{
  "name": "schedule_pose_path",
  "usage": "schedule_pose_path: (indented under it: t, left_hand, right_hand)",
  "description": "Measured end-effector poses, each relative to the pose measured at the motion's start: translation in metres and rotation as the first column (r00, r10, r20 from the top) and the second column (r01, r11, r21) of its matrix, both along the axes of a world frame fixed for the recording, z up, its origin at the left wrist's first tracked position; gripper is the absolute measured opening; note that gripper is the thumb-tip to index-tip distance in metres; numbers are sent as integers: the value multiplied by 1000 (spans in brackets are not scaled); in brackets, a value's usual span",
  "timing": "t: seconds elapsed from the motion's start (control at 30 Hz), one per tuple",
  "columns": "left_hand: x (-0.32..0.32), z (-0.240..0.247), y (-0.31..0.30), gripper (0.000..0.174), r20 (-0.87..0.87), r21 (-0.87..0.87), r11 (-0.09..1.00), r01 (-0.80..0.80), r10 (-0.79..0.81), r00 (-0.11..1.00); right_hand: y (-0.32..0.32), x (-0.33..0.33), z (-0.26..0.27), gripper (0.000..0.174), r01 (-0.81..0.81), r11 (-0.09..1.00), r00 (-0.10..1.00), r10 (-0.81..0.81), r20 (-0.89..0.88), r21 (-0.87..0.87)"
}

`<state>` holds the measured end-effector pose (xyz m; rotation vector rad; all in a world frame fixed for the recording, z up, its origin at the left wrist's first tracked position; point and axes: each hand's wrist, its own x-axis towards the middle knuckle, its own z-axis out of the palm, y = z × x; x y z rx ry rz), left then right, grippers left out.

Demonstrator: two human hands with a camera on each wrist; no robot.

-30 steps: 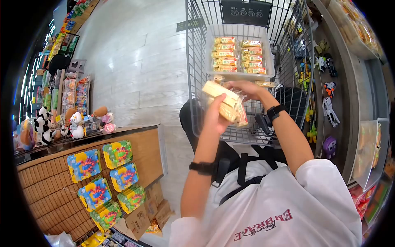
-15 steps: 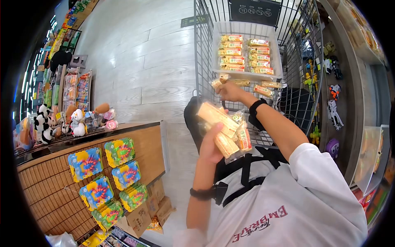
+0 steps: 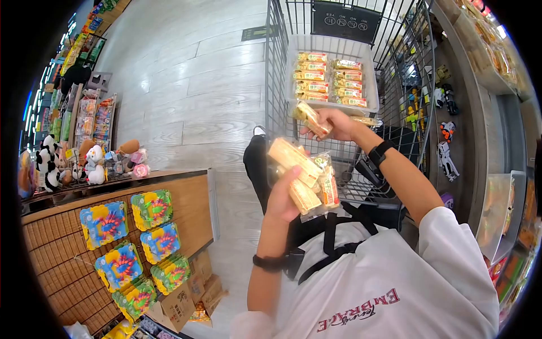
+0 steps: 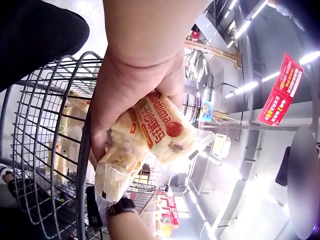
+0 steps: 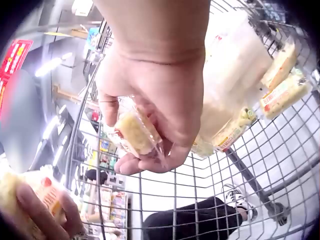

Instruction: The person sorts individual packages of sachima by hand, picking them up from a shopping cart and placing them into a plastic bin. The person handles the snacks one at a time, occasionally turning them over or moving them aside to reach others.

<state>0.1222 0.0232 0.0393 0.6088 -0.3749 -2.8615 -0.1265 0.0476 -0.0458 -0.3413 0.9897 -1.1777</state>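
My left hand [image 3: 285,199] holds several clear-wrapped sachima packs in a bunch, one pale pack [image 3: 294,161] on top and another with a red-and-green label [image 3: 329,186] beside it. In the left wrist view, a pack [image 4: 157,131] reads "Sachima", with its end poking past the fingers. Farther forward, my right hand [image 3: 337,125] grips a single sachima pack [image 3: 307,117] over the shopping cart [image 3: 275,85]. The right wrist view shows that pack [image 5: 136,134] between thumb and curled fingers. Behind it, a translucent bin [image 3: 370,85] holds two columns of packs.
Loose packs [image 5: 286,95] lie outside the bin on the cart's wire. Toys [image 3: 449,161] hang on the right-hand shelf. To the left stands a wooden display [image 3: 195,198] with colourful packages and plush toys [image 3: 95,164] on top.
My right hand left the bunch, reached down by the bin's near edge, and now has a sachima pack raised. My left hand drew the bunch toward my body.
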Motion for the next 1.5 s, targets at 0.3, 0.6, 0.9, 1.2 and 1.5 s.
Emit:
schedule_pose_path:
  t: [0.3,0.6,0.9,1.2,1.5]
  left_hand:
    - [-6,1,-3,50,31,-53,998,-41,42,999]
    - [-23,-11,4,55,-13,28,996,-84,84,996]
    - [-28,-14,-2,58,-6,86,993,-80,80,997]
    - [-30,-10,-2,58,-42,84,991,-101,105,994]
    - [-19,-18,5,51,-46,-14,971,-239,238,970]
  right_hand:
    - [-7,-17,38,44,85,993,958,-104,-267,-81]
    - [-54,-170,20,55,296,953,40,-78,-996,-63]
    - [-62,-230,-23,32,125,933,-555,347,-756,337]
    - [-72,-200,-17,51,22,975,-407,212,-888,223]
    - [11,-9,136,80,-695,653,515,744,-426,302]
